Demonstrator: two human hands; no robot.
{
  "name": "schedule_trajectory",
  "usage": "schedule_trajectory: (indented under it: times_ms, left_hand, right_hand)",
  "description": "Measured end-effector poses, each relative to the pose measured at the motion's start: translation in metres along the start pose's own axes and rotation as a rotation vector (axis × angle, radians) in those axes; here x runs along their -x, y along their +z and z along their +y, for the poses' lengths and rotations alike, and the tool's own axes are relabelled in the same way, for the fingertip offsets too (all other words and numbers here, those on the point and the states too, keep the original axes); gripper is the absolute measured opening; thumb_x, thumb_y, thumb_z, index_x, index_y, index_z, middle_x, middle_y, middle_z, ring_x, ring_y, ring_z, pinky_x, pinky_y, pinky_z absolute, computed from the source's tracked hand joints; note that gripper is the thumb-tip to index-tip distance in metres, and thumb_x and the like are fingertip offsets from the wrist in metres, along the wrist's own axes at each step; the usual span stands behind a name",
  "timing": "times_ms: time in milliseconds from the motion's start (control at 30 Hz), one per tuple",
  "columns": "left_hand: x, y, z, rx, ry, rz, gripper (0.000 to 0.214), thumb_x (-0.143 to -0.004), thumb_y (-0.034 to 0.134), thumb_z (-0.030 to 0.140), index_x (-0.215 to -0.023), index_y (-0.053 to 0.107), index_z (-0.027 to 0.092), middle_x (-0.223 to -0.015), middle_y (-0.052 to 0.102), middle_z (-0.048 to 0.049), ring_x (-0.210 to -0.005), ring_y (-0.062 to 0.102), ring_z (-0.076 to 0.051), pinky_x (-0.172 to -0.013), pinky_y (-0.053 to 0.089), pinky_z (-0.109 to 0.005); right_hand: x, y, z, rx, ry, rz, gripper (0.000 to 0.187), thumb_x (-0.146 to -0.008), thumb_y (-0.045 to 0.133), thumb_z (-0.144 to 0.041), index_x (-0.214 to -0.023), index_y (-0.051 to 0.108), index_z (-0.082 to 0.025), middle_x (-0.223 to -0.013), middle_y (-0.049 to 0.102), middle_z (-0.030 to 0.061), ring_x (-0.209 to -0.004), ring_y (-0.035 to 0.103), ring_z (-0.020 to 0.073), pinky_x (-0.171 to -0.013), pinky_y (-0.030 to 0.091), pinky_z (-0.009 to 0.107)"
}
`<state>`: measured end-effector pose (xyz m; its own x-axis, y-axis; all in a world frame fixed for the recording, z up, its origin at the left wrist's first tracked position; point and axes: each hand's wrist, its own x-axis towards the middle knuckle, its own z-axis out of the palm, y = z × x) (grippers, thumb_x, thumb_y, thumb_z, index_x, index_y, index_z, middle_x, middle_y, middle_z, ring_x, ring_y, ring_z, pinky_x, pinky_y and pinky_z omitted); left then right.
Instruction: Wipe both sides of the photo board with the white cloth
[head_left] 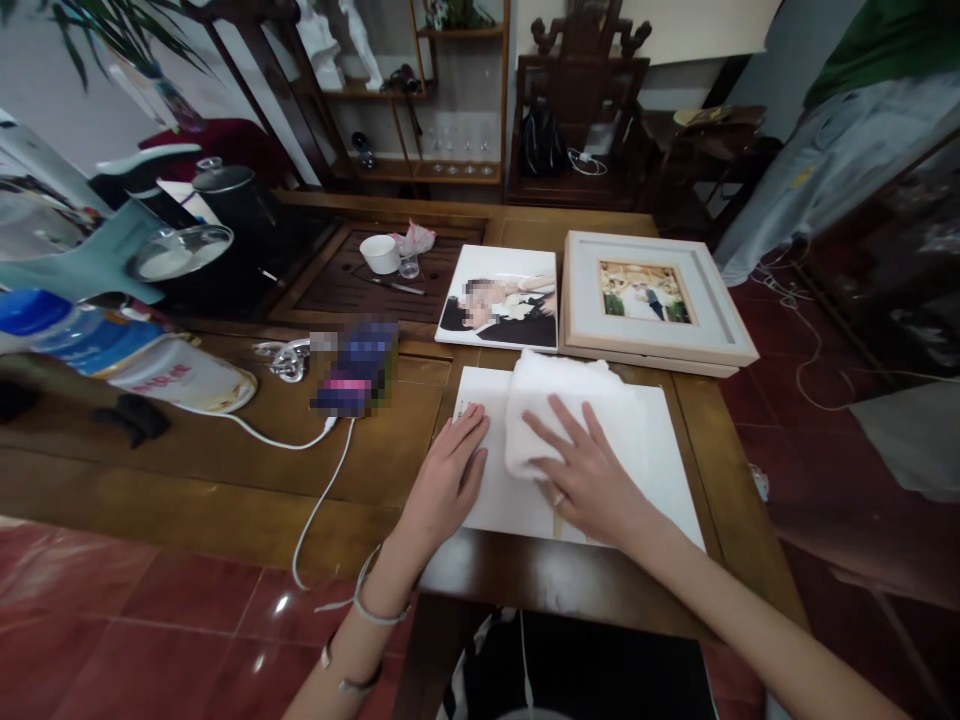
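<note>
A flat white board (660, 450) lies on the near part of the wooden table. My right hand (585, 470) is spread flat over a folded white cloth (555, 385), pressing it onto the board. At the board's left edge rests my left hand (452, 465), fingers stretched out and holding nothing. Behind the board, a photo panel (517, 310) lies flat, and to its right a pale wooden picture frame (645, 345) with a small photo sits on top of another one. What is under the cloth is hidden.
On the left stand a phone (356, 365) with a white cable (322, 510), a tilted plastic bottle (150, 355) and a kettle (225, 195). A white cup (379, 254) sits on the slatted tea tray (322, 290). Behind the table at right, a person (840, 150) stands.
</note>
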<state>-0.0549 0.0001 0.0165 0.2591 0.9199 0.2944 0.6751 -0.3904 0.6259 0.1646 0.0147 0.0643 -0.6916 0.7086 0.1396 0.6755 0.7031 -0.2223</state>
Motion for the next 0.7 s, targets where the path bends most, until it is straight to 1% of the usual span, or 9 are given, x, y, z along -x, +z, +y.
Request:
schedule_trajectory:
  times_ms: [67,167,233,300,367,433,567,633,700]
  left_hand:
    - [0.0,0.0,0.0,-0.003,-0.007,-0.002,0.046,-0.094,0.042,0.017,-0.14,0.041,0.02,-0.146,0.042,-0.0128,-0.138,0.035,-0.024,-0.113,0.031,-0.052]
    - [0.0,-0.001,0.001,-0.009,-0.011,-0.007,0.045,-0.093,0.042,0.017,-0.138,0.042,0.018,-0.146,0.042,-0.0136,-0.138,0.035,-0.024,-0.113,0.031,-0.051]
    - [0.0,-0.001,0.002,-0.01,-0.01,-0.01,0.045,-0.093,0.042,0.017,-0.138,0.043,0.018,-0.146,0.042,-0.0135,-0.139,0.035,-0.024,-0.113,0.03,-0.05]
    - [0.0,-0.002,0.002,-0.01,-0.015,-0.009,0.045,-0.093,0.042,0.017,-0.138,0.043,0.018,-0.146,0.042,-0.0131,-0.139,0.035,-0.024,-0.114,0.03,-0.05]
    - [0.0,-0.001,0.002,-0.009,-0.019,-0.011,0.045,-0.093,0.042,0.017,-0.138,0.043,0.018,-0.146,0.042,-0.0128,-0.139,0.034,-0.024,-0.114,0.03,-0.05]
    - [0.0,-0.001,0.001,-0.007,-0.015,-0.011,0.045,-0.093,0.042,0.017,-0.138,0.043,0.018,-0.146,0.043,-0.013,-0.139,0.034,-0.024,-0.114,0.03,-0.05]
    - [0.0,0.001,0.0,-0.005,-0.004,-0.004,0.045,-0.093,0.042,0.017,-0.138,0.043,0.016,-0.145,0.044,-0.0138,-0.138,0.035,-0.023,-0.114,0.031,-0.049]
    - [0.0,0.001,-0.001,-0.001,-0.004,0.001,0.044,-0.093,0.042,0.017,-0.138,0.044,0.016,-0.144,0.045,-0.0139,-0.138,0.036,-0.023,-0.113,0.031,-0.049]
    - [0.0,0.0,0.0,0.005,-0.005,0.005,0.044,-0.093,0.042,0.017,-0.137,0.044,0.016,-0.144,0.045,-0.0141,-0.138,0.036,-0.024,-0.113,0.031,-0.05]
  right_hand:
    - [0.019,0.001,-0.02,-0.045,-0.039,-0.027,0.024,-0.08,0.056,-0.015,-0.1,0.066,-0.022,-0.151,0.034,0.008,-0.141,0.012,0.041,-0.107,0.012,0.072]
    - [0.048,-0.001,-0.046,-0.089,-0.08,-0.074,0.012,-0.082,0.058,-0.02,-0.091,0.066,-0.022,-0.156,0.023,0.0063,-0.142,0.008,0.0418,-0.107,0.01,0.073]
    - [0.06,-0.003,-0.053,-0.106,-0.093,-0.096,0.009,-0.084,0.057,-0.024,-0.085,0.066,-0.021,-0.157,0.02,0.0048,-0.142,0.008,0.0412,-0.108,0.01,0.072]
    - [0.061,-0.005,-0.049,-0.134,-0.091,-0.105,0.01,-0.084,0.056,-0.026,-0.087,0.066,-0.022,-0.156,0.022,0.0024,-0.142,0.01,0.0384,-0.11,0.01,0.069]
    - [0.051,-0.007,-0.035,-0.155,-0.068,-0.101,0.014,-0.084,0.056,-0.026,-0.094,0.066,-0.026,-0.154,0.028,0.0007,-0.143,0.013,0.0347,-0.111,0.01,0.068]
    - [0.033,-0.007,-0.014,-0.139,-0.037,-0.081,0.021,-0.084,0.056,-0.024,-0.102,0.066,-0.027,-0.151,0.034,0.0007,-0.143,0.016,0.0324,-0.111,0.011,0.067]
    - [-0.012,-0.005,0.022,-0.05,0.002,-0.016,0.027,-0.085,0.052,-0.019,-0.108,0.066,-0.024,-0.146,0.043,0.0038,-0.141,0.022,0.0328,-0.11,0.014,0.067]
    - [-0.027,-0.003,0.029,-0.021,0.028,0.021,0.03,-0.086,0.049,-0.016,-0.11,0.065,-0.023,-0.144,0.045,0.0049,-0.141,0.023,0.0334,-0.109,0.014,0.068]
    - [-0.03,0.001,0.025,-0.017,0.039,0.039,0.031,-0.085,0.048,-0.014,-0.109,0.065,-0.022,-0.143,0.047,0.0064,-0.14,0.024,0.0339,-0.108,0.013,0.07]
